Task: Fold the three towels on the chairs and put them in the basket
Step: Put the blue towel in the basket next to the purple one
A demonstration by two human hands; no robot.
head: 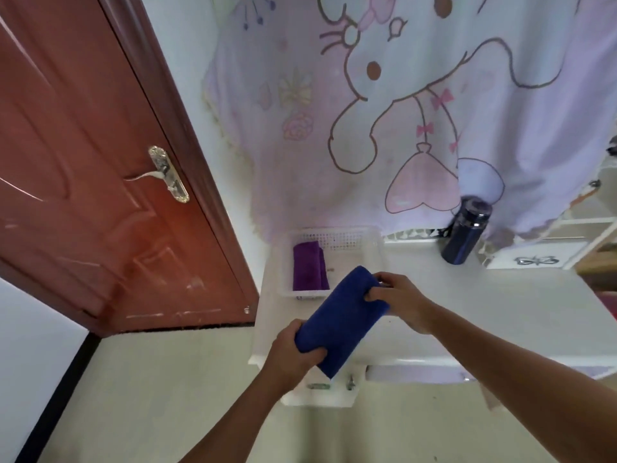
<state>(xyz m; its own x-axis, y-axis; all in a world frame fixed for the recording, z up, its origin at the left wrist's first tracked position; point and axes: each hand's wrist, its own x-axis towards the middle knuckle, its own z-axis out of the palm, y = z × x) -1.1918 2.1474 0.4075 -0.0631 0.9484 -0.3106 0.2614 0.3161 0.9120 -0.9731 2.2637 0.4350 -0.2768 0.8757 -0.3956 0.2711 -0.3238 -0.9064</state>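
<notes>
A folded blue towel (340, 320) hangs in the air above the white table's (500, 312) left front part. My left hand (293, 357) grips its near lower end. My right hand (399, 304) pinches its far upper end. Just beyond the towel, a white perforated basket (337, 240) stands at the table's back left corner. A folded purple towel (309, 267) lies along the basket's left side. The towel's far end overlaps the basket's front right part in view.
A dark blue bottle (465, 230) stands at the back of the table. Behind the table hangs a pink cartoon blanket (400, 111). A red-brown door (100, 182) is to the left, and a white shelf (567, 248) sits at the right edge.
</notes>
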